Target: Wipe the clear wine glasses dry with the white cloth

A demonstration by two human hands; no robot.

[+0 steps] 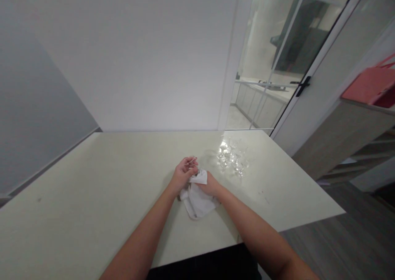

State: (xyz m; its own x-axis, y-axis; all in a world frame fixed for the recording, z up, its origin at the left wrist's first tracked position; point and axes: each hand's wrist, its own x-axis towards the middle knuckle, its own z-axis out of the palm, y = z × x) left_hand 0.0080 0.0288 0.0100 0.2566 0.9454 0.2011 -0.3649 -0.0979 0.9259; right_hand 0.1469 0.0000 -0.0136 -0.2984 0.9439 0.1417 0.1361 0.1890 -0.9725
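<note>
Close together over the table's middle, both my hands are at work on one small clear item and a white cloth. My left hand (184, 172) has its fingers curled around a small clear glass-like piece (191, 161); only a thin shiny edge of it shows. My right hand (211, 184) is closed on the white cloth (200, 201), which is folded up against the clear piece and hangs down toward me. Right of my hands, a cluster of several small clear glass-like pieces (231, 156) lies on the table, their exact shape hard to make out.
The pale table (92, 197) reaches the white wall (148, 57) at the back. Beyond its right side stand a glass-paned door with a black handle (304, 86) and a wooden shelf unit (348, 127) bearing a pink bag (368, 84).
</note>
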